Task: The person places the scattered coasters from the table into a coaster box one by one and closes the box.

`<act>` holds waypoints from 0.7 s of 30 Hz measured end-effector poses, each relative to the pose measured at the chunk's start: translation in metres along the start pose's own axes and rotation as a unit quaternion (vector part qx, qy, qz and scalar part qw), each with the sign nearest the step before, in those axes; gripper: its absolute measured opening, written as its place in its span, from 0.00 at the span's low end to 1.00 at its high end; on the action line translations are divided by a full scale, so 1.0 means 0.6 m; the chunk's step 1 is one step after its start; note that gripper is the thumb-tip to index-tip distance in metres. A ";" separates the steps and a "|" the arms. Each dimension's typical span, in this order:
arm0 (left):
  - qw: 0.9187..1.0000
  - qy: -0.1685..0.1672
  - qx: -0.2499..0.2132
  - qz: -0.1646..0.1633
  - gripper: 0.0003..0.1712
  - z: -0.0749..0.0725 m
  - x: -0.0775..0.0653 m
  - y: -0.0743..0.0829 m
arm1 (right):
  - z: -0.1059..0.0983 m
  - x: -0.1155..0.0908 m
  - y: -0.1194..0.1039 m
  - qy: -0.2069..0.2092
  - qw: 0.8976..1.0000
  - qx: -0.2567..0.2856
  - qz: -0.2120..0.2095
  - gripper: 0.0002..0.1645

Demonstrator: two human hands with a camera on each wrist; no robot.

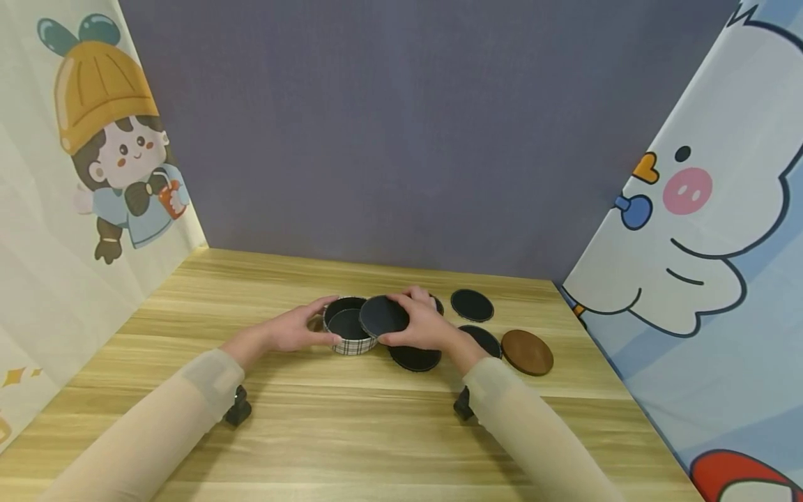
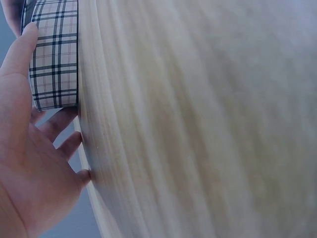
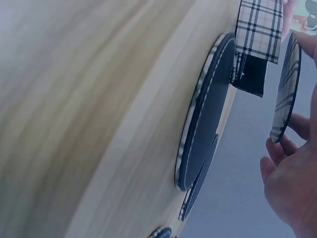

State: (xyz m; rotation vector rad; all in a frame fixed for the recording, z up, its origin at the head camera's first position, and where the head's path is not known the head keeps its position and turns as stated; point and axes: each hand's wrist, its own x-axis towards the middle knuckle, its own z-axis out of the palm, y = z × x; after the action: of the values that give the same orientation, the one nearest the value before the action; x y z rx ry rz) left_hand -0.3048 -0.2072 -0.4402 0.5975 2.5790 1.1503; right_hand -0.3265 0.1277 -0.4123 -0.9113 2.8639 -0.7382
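Observation:
A round coaster holder (image 1: 354, 346) with plaid sides and a black inside stands on the table. My left hand (image 1: 295, 328) holds it from the left; in the left wrist view the thumb lies along its plaid wall (image 2: 55, 59). A round black coaster (image 1: 381, 317) is pinched at its edge by my right hand (image 1: 426, 324). It is raised beside the holder and overlaps its right rim in the head view. The right wrist view shows the coaster's plaid underside (image 3: 286, 91) and the fingers at its edges.
Several black coasters lie right of the holder: a near one (image 1: 415, 360), one partly behind the right wrist (image 1: 483, 339), a far one (image 1: 472, 305) and one mostly hidden by the right hand. A brown disc (image 1: 527, 352) lies furthest right. A grey panel (image 1: 389, 139) rises behind the table.

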 end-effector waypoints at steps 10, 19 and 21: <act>1.000 -0.006 0.001 -0.012 0.63 0.000 -0.001 0.005 | 0.016 0.022 -0.015 -0.008 1.000 0.009 0.008 0.59; 1.000 -0.010 0.005 -0.009 0.62 -0.001 -0.001 0.003 | 0.030 0.037 -0.028 -0.013 1.000 0.012 0.003 0.60; 1.000 -0.012 0.006 -0.012 0.62 -0.002 0.000 0.004 | 0.034 0.040 -0.029 -0.013 1.000 0.010 0.003 0.60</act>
State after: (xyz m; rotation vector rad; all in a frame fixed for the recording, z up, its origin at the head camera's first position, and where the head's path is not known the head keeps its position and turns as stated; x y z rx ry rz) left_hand -0.3044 -0.2066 -0.4377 0.5790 2.5675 1.1147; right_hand -0.3333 0.0933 -0.4201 -0.9014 2.8307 -0.7474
